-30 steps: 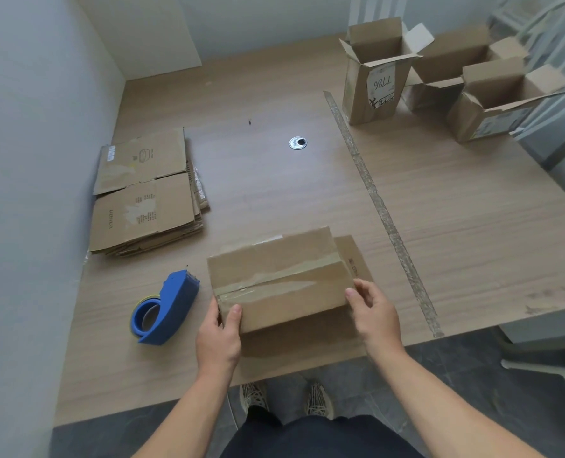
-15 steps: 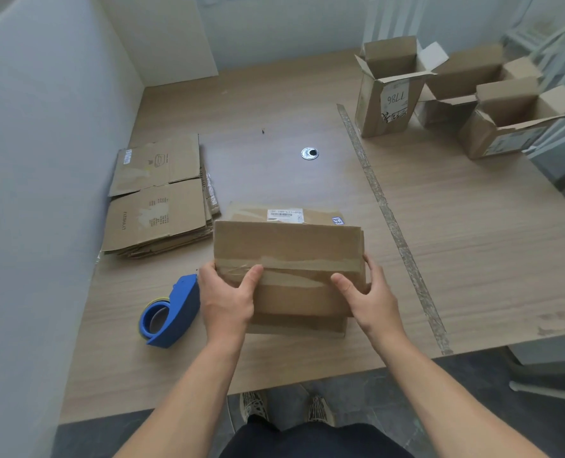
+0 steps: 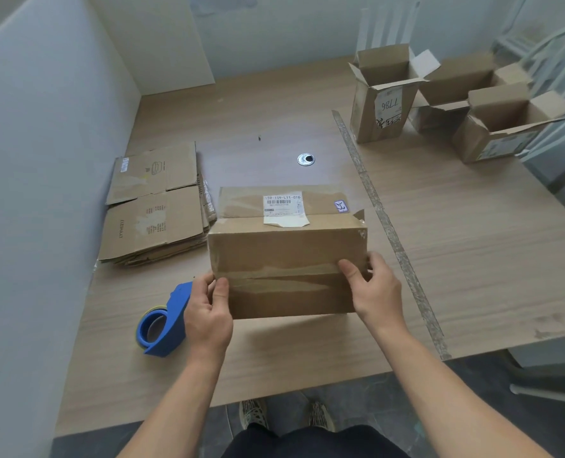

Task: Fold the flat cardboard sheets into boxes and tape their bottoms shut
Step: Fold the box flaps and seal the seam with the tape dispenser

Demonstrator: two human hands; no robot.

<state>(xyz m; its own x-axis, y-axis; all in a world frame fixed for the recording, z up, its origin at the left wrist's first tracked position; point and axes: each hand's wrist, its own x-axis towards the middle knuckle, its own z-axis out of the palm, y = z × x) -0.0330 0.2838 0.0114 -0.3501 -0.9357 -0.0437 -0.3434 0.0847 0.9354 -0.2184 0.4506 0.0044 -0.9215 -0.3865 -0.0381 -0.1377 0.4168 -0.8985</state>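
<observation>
You hold one brown box [image 3: 284,259] in both hands, over the near middle of the table [image 3: 473,242]. Your left hand [image 3: 208,312] grips its left end and your right hand [image 3: 373,289] grips its right end, each with the thumb on the face that looks at you and the fingers curled behind. That face is shut, with shiny clear tape along its middle seam, so you cannot see inside. The side above it has a white label [image 3: 282,209]. You cannot tell if the box touches the table. Three open boxes stand close together at the far right: a tall one [image 3: 383,94] with a paper tag, one [image 3: 453,90] behind it, and one [image 3: 506,127] nearest the right edge. Their flaps stick up and you see brown inside walls, but their bottoms are hidden. A stack of flat cardboard sheets [image 3: 155,206] lies at the left, right by the wall [image 3: 43,160]. The blue tape holder [image 3: 165,322] sits just beside your left hand. The near table edge is close below the box, and your shoes [image 3: 253,413] show under it. A long strip of old tape [image 3: 390,233] runs across the table just right of the box. Past that strip, bare table reaches to the right edge.
</observation>
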